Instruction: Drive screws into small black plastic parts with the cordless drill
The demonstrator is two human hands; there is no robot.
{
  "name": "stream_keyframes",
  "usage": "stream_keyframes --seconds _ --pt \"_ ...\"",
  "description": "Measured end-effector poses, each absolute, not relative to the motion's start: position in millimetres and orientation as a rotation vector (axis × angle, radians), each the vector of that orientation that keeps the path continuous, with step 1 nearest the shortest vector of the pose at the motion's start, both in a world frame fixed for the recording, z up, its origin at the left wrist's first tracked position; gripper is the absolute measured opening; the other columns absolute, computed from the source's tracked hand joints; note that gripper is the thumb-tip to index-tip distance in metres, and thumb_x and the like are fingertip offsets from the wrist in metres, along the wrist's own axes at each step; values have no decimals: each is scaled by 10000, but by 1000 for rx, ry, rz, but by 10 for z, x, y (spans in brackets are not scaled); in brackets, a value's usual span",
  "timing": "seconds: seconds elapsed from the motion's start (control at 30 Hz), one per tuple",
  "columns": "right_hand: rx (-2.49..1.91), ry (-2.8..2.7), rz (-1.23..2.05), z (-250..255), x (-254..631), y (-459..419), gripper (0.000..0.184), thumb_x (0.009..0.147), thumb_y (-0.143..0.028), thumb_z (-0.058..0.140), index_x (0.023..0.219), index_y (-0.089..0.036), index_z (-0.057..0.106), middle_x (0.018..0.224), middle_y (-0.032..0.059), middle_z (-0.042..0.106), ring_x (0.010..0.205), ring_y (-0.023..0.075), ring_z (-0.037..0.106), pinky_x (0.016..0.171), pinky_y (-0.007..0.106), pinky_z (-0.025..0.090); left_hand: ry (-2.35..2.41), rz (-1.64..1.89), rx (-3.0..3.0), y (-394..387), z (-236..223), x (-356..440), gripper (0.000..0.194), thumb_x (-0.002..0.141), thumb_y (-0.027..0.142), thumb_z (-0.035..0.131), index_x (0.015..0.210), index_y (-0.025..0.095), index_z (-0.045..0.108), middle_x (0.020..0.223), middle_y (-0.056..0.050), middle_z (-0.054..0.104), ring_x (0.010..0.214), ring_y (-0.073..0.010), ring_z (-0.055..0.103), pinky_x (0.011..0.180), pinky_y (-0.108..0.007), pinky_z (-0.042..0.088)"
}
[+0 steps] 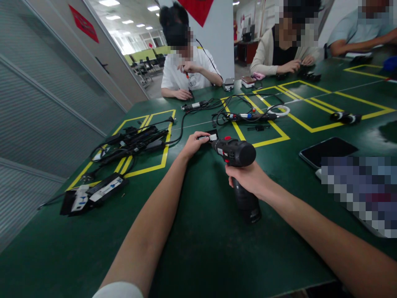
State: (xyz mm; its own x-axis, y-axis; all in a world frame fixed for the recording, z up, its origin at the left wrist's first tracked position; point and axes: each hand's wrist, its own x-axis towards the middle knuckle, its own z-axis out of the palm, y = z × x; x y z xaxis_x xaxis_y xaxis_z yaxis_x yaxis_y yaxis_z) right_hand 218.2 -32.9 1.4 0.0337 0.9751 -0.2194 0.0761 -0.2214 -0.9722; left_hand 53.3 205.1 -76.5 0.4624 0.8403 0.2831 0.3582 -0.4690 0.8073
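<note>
My right hand (249, 177) is wrapped round the grip of a black cordless drill (234, 152) with red accents. The drill points away to the left, its chuck close to a small black part with a white block (212, 137). My left hand (195, 144) has its fingers closed on the near-left side of that part, on the green table. Whether the drill's tip touches the part, I cannot tell.
Black cabled devices (139, 142) lie in a yellow-taped area on the left, a black-and-white part (93, 194) nearer. Cabled tools (248, 116) lie beyond my hands. A phone (328, 152) rests at right. Several people sit across the green table (198, 248).
</note>
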Motion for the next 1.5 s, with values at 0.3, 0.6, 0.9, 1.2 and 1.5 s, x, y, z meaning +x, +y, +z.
stream_keyframes --seconds 0.3,0.6,0.9,1.2,1.5 --pt "-1430 -1148 1302 -6 2195 -325 48 696 -199 579 669 -180 544 496 17 571 450 142 544 453 261 409 1007 887 2037 2043 -750 532 329 753 382 617 1017 200 692 1103 -52 650 1064 -226 561 1002 -368 400" --pt "-1448 -1126 1315 1 2185 -326 56 690 -198 575 652 -183 538 493 11 559 452 136 539 453 259 408 1015 912 2004 2037 -766 542 321 745 376 623 1005 201 693 1099 -51 650 1045 -222 568 987 -367 411" --pt "-1412 -1137 1304 -42 2188 -308 35 689 -193 569 676 -182 539 492 10 559 446 139 539 449 261 409 987 908 2002 2063 -779 533 328 744 374 623 1012 197 692 1105 -54 650 1058 -219 566 985 -362 417" --pt "-1408 -1159 1301 -46 2203 -313 42 702 -203 568 669 -179 564 507 23 570 458 143 545 462 270 415 1010 902 1997 2057 -770 535 322 742 375 625 1009 208 693 1099 -49 653 1045 -223 570 982 -371 419" --pt "-1451 -1143 1304 2 2201 -325 59 699 -210 572 652 -176 559 504 24 573 462 143 547 465 267 411 1021 900 2012 2044 -757 535 326 744 374 625 1014 203 692 1104 -50 652 1043 -223 568 986 -369 409"
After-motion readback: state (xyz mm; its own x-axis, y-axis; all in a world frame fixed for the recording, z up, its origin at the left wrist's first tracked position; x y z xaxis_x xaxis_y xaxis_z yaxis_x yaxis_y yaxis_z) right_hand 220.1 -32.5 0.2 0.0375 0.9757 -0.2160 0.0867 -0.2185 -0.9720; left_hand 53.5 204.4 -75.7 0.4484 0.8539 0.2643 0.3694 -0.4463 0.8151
